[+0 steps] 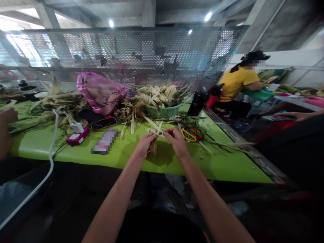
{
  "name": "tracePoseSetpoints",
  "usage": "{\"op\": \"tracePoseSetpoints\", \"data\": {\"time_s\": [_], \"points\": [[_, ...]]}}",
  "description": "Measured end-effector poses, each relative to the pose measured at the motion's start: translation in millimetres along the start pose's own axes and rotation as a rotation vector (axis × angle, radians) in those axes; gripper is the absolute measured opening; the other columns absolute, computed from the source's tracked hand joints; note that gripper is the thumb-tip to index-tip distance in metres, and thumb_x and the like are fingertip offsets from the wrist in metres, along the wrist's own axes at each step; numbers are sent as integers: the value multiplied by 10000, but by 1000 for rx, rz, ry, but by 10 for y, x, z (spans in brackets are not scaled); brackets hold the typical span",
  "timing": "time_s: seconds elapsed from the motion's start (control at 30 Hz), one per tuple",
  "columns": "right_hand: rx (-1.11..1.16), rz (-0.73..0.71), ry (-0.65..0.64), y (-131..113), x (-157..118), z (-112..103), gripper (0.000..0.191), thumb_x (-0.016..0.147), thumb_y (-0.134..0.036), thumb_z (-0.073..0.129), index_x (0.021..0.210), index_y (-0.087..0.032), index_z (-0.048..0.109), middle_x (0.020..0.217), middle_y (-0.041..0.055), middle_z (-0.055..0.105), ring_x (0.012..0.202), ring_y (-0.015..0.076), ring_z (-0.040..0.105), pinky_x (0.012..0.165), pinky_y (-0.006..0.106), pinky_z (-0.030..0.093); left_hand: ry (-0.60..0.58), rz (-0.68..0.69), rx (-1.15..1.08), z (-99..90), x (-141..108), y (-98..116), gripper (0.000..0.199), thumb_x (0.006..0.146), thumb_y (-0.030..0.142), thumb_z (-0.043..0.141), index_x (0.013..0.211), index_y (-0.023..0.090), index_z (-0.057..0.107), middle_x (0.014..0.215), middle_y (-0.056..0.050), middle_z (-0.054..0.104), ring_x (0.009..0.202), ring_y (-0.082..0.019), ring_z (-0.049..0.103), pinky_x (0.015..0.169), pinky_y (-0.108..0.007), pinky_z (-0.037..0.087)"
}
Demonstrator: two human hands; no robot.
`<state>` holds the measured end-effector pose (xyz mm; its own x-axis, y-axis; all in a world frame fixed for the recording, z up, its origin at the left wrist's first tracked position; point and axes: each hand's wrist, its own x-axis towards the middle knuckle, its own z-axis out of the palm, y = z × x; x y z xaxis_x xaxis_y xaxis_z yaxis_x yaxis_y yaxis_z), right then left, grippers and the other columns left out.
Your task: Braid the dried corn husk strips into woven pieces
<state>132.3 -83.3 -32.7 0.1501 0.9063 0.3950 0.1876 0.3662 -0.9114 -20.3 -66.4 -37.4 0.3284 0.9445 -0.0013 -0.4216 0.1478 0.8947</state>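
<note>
Over the green table [210,162], a pale piece of plant matter [159,130] with thin strips sticking out is held between my two hands. My left hand [146,143] pinches its left side, and a brownish strand hangs below those fingers. The fingers of my right hand [176,139] close on its right side. Just right of my right hand lie scissors with yellow and red handles [189,134]. Behind both hands sits a green basket [162,111] heaped with pale folded husks [157,94].
On the left are a pink plastic bag [101,92], phones [105,141], a magenta box [78,136] with a charger and a white cable [52,148]. Dry stalks lie around. A person in yellow [235,82] sits at right; another person's hand [7,118] is far left.
</note>
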Motion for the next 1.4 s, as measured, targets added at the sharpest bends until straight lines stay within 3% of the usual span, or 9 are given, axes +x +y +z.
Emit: {"op": "tracePoseSetpoints", "data": {"time_s": [0.1, 0.3, 0.43, 0.57, 0.7, 0.93, 1.07, 1.23, 1.4], "points": [[-68, 20, -71, -17, -18, 25, 239, 747, -417, 660, 785, -184, 626, 729, 3, 601, 685, 160, 536, 660, 281, 419, -26, 8, -78, 20, -28, 21, 328, 620, 334, 759, 882, 149, 687, 732, -20, 655, 678, -107, 565, 645, -210, 416], [-111, 12, -23, -45, -34, 3, 236, 746, -414, 648, 757, -178, 641, 704, 4, 613, 672, 163, 547, 670, 288, 431, -28, -8, -32, 15, -40, -17, 339, 615, 378, 775, 824, 129, 678, 725, -23, 660, 644, -102, 561, 663, -231, 430], [8, 42, 11, -12, -36, 33, 268, 719, -426, 679, 834, -193, 613, 750, 11, 635, 700, 168, 575, 681, 298, 463, -9, 41, -13, -17, 8, -65, 360, 596, 375, 790, 844, 138, 680, 741, -13, 660, 655, -99, 560, 683, -234, 435], [133, 104, -111, 39, -42, 69, 305, 680, -386, 719, 888, -202, 593, 821, 27, 662, 758, 178, 613, 734, 324, 491, -4, 57, -49, -26, 39, -66, 351, 594, 365, 790, 836, 140, 671, 730, -4, 655, 673, -100, 564, 711, -239, 438], [115, 123, -201, 80, -49, 60, 280, 680, -266, 691, 941, -195, 622, 841, 25, 672, 807, 186, 626, 767, 327, 486, 13, 62, -43, -14, 36, -47, 367, 577, 352, 795, 851, 143, 667, 753, -9, 661, 704, -114, 570, 707, -243, 433], [-81, 64, -156, 49, -26, 26, 198, 695, -228, 567, 848, -197, 688, 728, -13, 655, 673, 152, 559, 655, 273, 425, 130, 143, 141, -50, 90, -95, 272, 593, 304, 761, 794, 149, 665, 626, 29, 583, 595, -92, 491, 610, -227, 374], [-58, 128, -185, 19, -9, 22, 150, 670, -255, 558, 740, -193, 675, 583, -39, 582, 562, 133, 488, 566, 251, 380, 183, 135, 153, -64, 94, -77, 250, 599, 292, 749, 781, 151, 652, 592, 32, 561, 582, -101, 489, 596, -233, 368], [25, 134, -196, 9, -39, 39, 202, 697, -286, 603, 856, -201, 695, 762, -2, 685, 694, 166, 592, 677, 286, 450, 110, 93, 111, -57, 53, -42, 318, 598, 351, 759, 808, 151, 629, 578, 39, 555, 555, -96, 485, 575, -229, 361], [-71, 43, -120, -16, -69, 70, 190, 703, -322, 683, 848, -200, 688, 883, 50, 718, 844, 229, 647, 804, 368, 477, 23, 69, 39, -32, 14, -37, 341, 624, 377, 750, 824, 156, 584, 686, 26, 581, 633, -95, 510, 636, -226, 391]]}}
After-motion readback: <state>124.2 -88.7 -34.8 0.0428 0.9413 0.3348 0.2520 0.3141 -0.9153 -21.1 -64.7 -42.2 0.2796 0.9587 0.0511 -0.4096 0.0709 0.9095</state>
